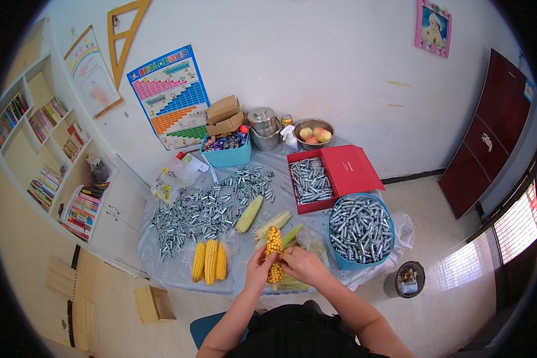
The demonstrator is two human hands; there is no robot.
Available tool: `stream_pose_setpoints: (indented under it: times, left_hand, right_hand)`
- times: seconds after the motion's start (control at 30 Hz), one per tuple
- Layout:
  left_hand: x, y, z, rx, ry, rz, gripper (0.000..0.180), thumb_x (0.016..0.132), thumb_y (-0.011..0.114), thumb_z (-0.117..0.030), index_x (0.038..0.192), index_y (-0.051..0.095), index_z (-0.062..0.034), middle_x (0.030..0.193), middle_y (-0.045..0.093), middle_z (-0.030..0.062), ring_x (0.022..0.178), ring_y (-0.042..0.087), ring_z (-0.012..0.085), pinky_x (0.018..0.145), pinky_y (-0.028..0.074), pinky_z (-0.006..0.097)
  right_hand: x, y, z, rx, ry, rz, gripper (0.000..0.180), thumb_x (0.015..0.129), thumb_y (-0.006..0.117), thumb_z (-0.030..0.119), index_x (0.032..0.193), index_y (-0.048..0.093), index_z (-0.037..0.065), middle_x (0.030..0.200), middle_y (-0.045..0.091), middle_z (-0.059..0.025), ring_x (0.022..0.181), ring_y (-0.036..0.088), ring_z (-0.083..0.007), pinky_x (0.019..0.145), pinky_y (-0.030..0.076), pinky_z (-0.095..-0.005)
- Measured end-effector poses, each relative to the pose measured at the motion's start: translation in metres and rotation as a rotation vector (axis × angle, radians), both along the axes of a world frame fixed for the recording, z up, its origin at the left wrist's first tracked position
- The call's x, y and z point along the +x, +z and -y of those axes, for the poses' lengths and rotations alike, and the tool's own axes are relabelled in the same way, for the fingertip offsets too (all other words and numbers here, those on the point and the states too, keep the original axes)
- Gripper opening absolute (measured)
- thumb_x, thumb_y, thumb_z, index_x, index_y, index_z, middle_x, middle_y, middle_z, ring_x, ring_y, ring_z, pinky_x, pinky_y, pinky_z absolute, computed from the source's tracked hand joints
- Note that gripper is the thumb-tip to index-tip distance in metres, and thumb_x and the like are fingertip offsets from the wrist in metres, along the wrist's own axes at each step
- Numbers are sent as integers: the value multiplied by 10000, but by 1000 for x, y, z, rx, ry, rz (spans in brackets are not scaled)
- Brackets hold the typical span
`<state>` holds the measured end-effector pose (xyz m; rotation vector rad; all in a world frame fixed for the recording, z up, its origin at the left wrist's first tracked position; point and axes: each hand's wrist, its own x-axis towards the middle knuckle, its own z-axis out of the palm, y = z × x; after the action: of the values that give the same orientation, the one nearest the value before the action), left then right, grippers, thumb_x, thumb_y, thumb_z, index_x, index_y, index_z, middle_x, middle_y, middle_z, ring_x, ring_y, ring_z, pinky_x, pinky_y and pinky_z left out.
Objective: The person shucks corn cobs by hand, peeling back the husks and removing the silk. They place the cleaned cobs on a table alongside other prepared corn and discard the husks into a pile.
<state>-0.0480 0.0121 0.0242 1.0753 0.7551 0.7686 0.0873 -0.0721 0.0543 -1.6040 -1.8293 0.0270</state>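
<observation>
We see left hand (260, 265) and right hand (300, 264), fingers holding one corn cob (274, 240) between them, likely for steadiness; three husked cobs (210, 262) lie at nine o'clock

Shiny metal cylinders (197, 212) gleam against a smooth, faintly lustrous table cover (173, 274), alongside bumpy-surfaced corn (274, 241), a plastic basket (228, 157), a polished metal pot (264, 126), a smooth-faced red box (353, 170) and a glossy floor (444, 256)

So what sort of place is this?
Probably a room in someone's home: there's a bookcase with many books, a framed baby picture on the wall, and a covered table bearing corn cobs.
</observation>
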Motion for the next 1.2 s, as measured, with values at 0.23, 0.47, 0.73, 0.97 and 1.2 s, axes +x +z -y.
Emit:
stream_pose_setpoints:
  times: [0.23, 0.47, 0.73, 0.97, 1.2]
  left_hand:
    - [-3, 8, -3, -261, 35, 58, 388, 874, 533, -175, 1212, 448, -4, 1071, 566, 100, 943, 568, 181, 790, 484, 307]
    - [-16, 11, -8, -496, -136, 381, 379, 912, 414, -280, 1201, 428, -34, 1069, 565, 149, 867, 581, 243, 772, 497, 427]
    - [-7, 13, -8, -420, -44, 323, 317, 918, 429, -250, 1155, 420, -40, 1050, 569, 137, 850, 580, 225, 752, 504, 399]
    - [-4, 12, -6, -357, 62, 279, 338, 881, 534, -183, 1143, 386, -29, 1032, 569, 130, 854, 578, 202, 745, 496, 338]
    - [1, 5, 0, -235, 215, 192, 407, 831, 609, -109, 1145, 362, -33, 988, 557, 99, 858, 563, 161, 713, 482, 295]
  right_hand:
    - [6, -24, 0, -81, -186, -919, 141, 792, 586, 135, 863, 560, 15, 688, 557, -42, 643, 578, -168, 597, 479, -283]
    - [39, -18, 7, 98, -199, -1658, 68, 852, 484, 40, 919, 497, 34, 863, 592, -82, 669, 545, -131, 576, 448, -256]
    - [4, -25, 12, -239, -71, -1216, 212, 773, 645, 79, 965, 608, -3, 814, 598, -18, 712, 548, -91, 672, 458, -241]
    - [-14, -4, 16, -45, 12, -585, 252, 689, 731, 156, 874, 617, 28, 838, 597, -116, 755, 585, -250, 660, 471, -302]
    - [-19, -5, 15, -22, -13, -213, 178, 710, 687, 166, 780, 582, 41, 762, 584, -92, 708, 580, -274, 605, 470, -328]
